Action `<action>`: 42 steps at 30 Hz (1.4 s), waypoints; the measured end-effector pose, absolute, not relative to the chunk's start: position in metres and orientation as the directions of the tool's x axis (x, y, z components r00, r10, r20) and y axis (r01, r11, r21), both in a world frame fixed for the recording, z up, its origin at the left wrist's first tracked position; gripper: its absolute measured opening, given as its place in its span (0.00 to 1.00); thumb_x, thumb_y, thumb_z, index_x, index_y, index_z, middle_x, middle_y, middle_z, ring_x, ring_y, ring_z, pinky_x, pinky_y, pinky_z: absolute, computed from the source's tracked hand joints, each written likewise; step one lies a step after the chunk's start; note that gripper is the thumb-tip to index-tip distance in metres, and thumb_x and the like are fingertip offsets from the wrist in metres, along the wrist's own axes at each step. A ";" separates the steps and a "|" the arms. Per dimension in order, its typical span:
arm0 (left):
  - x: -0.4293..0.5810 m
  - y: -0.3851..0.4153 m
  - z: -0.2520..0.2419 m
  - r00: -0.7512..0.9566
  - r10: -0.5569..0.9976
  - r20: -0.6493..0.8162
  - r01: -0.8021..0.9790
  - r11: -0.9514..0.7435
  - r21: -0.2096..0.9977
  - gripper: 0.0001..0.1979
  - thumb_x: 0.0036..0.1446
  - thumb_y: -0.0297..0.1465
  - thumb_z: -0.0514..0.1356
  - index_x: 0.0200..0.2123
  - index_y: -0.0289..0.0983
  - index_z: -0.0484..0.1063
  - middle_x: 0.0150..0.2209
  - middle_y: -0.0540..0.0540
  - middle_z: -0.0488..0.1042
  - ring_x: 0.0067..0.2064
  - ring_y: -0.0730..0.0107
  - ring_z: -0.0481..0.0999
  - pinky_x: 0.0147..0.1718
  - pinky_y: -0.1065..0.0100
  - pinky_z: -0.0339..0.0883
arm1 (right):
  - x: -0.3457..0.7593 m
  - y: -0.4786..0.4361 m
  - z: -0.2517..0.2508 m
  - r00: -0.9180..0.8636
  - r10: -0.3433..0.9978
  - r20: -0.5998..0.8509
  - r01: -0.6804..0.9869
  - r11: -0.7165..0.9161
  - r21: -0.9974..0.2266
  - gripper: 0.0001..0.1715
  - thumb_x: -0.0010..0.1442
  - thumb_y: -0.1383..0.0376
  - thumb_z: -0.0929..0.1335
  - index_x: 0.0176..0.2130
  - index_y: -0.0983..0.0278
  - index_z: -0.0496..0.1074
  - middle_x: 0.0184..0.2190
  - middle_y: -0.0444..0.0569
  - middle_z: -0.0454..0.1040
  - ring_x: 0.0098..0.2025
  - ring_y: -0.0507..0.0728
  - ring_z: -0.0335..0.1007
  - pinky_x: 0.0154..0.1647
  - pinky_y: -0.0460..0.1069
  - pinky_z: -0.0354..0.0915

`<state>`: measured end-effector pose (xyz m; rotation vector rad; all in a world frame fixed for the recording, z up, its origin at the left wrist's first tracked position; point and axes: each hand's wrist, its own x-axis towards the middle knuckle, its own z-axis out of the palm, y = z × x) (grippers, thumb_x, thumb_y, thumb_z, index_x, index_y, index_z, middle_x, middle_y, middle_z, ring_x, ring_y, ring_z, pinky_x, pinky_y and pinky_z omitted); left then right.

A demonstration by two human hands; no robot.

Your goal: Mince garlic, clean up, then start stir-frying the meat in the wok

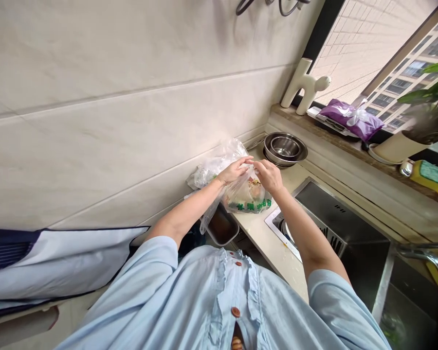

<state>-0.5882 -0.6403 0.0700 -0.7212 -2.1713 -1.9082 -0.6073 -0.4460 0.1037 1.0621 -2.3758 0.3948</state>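
A clear plastic bag [241, 197] with green printed characters sits on the counter's near edge, with food-like contents showing faintly through it. Both hands meet at its top. My left hand [234, 170] pinches the gathered plastic from the left side. From the right, my right hand [268, 175] has its fingers closed on the same bag top. Behind the left hand lies another crumpled clear bag [219, 160] against the wall. What exactly is inside the bags I cannot make out.
Nested metal bowls [285, 148] stand in the back corner. A steel sink [336, 214] with a faucet [423, 253] is on the right. Below the counter edge hangs a dark open container [222, 226]. On the sill are a white animal figure [304, 87], a purple packet [350, 116] and a potted plant [401, 145].
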 end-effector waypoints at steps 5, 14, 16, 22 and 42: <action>-0.601 -0.639 0.073 -0.844 0.198 0.499 0.536 0.254 0.805 0.13 0.58 0.37 0.63 0.39 0.34 0.79 0.40 0.40 0.79 0.43 0.62 0.77 0.45 0.63 0.70 | -0.611 -0.448 0.100 -0.503 -0.598 0.625 -0.687 0.715 0.131 0.16 0.69 0.65 0.61 0.37 0.61 0.77 0.33 0.51 0.71 0.36 0.56 0.61 0.35 0.50 0.53; -0.584 -0.667 0.076 -0.719 0.381 0.582 0.625 0.720 0.301 0.14 0.62 0.26 0.55 0.28 0.37 0.78 0.29 0.45 0.73 0.37 0.64 0.73 0.38 0.65 0.66 | -0.598 -0.416 0.094 -0.735 -0.512 0.443 -0.571 0.821 0.001 0.27 0.70 0.54 0.58 0.28 0.64 0.73 0.30 0.51 0.71 0.33 0.54 0.61 0.27 0.50 0.43; -0.572 -0.682 0.056 -0.774 0.377 0.509 0.581 0.743 0.333 0.14 0.61 0.25 0.54 0.27 0.37 0.78 0.29 0.45 0.73 0.36 0.64 0.72 0.37 0.65 0.66 | -0.589 -0.395 0.076 -0.829 -0.416 0.374 -0.485 0.867 -0.111 0.28 0.69 0.54 0.59 0.23 0.65 0.70 0.26 0.50 0.69 0.29 0.53 0.58 0.27 0.50 0.42; -0.556 -0.677 0.032 -0.897 0.150 0.415 0.429 0.516 0.741 0.07 0.59 0.31 0.56 0.33 0.36 0.74 0.36 0.44 0.74 0.38 0.66 0.72 0.40 0.65 0.67 | -0.590 -0.376 0.068 -0.913 -0.310 0.264 -0.405 0.622 -0.670 0.30 0.61 0.45 0.62 0.19 0.62 0.62 0.23 0.47 0.64 0.27 0.53 0.58 0.29 0.49 0.54; -0.563 -0.610 0.058 -0.903 0.228 0.364 0.429 0.487 0.761 0.17 0.62 0.44 0.54 0.27 0.39 0.65 0.23 0.51 0.65 0.27 0.70 0.66 0.30 0.68 0.58 | -0.611 -0.436 0.108 -0.878 -0.457 0.145 -0.308 0.306 -0.901 0.31 0.56 0.40 0.67 0.22 0.63 0.66 0.29 0.53 0.71 0.32 0.54 0.67 0.30 0.48 0.65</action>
